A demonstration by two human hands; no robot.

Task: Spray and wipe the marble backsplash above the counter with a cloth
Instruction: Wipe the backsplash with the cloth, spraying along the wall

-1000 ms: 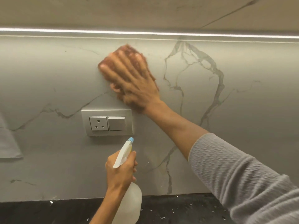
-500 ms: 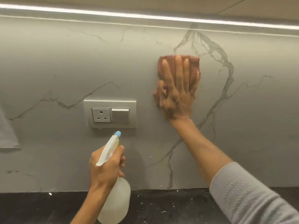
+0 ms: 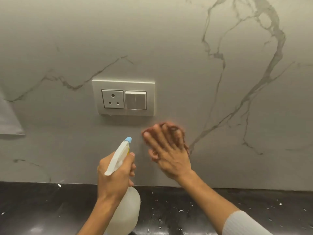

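The grey marble backsplash with dark veins fills the view. My right hand presses a reddish-brown cloth flat against the marble with straight fingers, below and to the right of the socket plate; the hand is motion-blurred and covers most of the cloth. My left hand grips the neck of a clear spray bottle, low in front of the wall. Its white trigger head with the blue nozzle points up at the marble, just left of the cloth.
A steel socket-and-switch plate is set in the marble above both hands. The black counter, speckled with white flecks, runs along the bottom. A grey object juts in at the left edge.
My right hand has swept the cloth from the upper marble down to below the socket plate's right corner. The view has tilted down, and the light strip has left the frame.
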